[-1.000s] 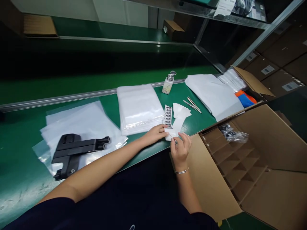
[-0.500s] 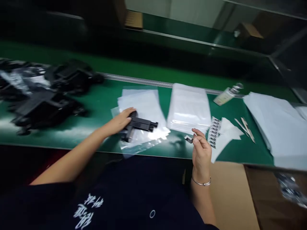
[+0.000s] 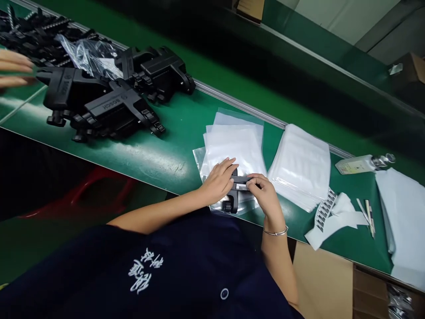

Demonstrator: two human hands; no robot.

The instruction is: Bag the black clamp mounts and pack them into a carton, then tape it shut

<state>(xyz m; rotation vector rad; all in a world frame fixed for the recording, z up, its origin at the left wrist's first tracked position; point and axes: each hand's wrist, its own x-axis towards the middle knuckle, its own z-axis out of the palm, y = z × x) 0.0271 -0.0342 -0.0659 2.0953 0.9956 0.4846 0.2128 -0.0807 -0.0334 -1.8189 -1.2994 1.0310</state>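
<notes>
A black plastic bracket (image 3: 234, 198) with a knob at its near end lies on a loose pile of clear plastic bags (image 3: 235, 139). My left hand (image 3: 217, 184) rests over its left side and holds it, fingers close together. On the bracket's upper face is a small black-and-white sticker (image 3: 241, 187). My right hand (image 3: 265, 192) pinches the right end of the sticker against the bracket; the fingertips partly cover it.
Several black brackets (image 3: 113, 104) marked BOSCH pile up at left, near another person's blurred hand (image 3: 15, 68). To my right are a stack of clear bags (image 3: 300, 164), a sticker strip (image 3: 326, 209), a bottle (image 3: 355, 165), pens (image 3: 369, 217) and white sheets (image 3: 407, 221).
My right hand has carried the sticker left onto the bracket, where both hands now meet. The camera view has turned and swung left, bringing another person's hand into sight.
</notes>
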